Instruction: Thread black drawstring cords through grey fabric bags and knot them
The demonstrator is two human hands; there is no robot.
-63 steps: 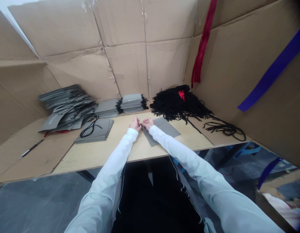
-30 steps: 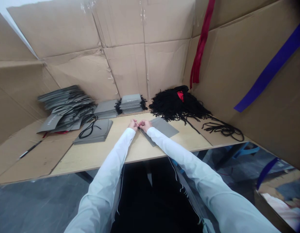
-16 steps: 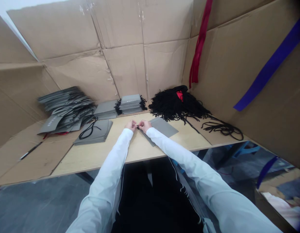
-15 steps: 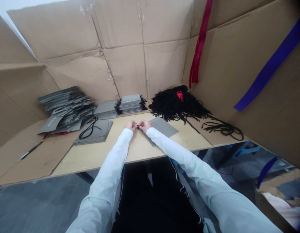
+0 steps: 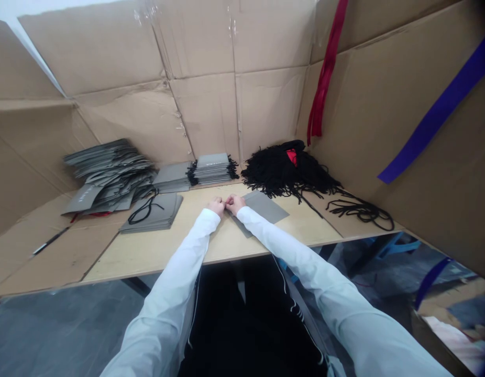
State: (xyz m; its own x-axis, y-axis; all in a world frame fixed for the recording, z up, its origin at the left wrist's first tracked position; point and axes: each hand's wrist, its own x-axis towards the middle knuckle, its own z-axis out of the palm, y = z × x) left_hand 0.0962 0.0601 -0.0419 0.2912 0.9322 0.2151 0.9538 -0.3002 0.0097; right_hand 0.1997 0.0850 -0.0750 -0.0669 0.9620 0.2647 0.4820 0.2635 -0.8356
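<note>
A flat grey paper bag point(image 5: 268, 205) lies at an angle on the table, partly under my right forearm. My left hand point(image 5: 216, 206) and my right hand point(image 5: 235, 203) meet at the bag's left corner, fingers pinched close together. Between them they grip a short black cord, which my fingertips now mostly cover. The far right side of the bag lies flat and untouched.
Behind my right hand is a heap of black cords point(image 5: 285, 170), with loose cords point(image 5: 360, 208) to its right. A neat corded stack of grey bags point(image 5: 212, 170), a flat stack point(image 5: 158, 214) and a tall leaning pile point(image 5: 109, 170) stand leftward. Cardboard walls point(image 5: 203, 115) enclose the table.
My left hand has shifted slightly right, closer against my right hand. The black cord that showed between the fingers is now mostly hidden. The bag lies as before.
</note>
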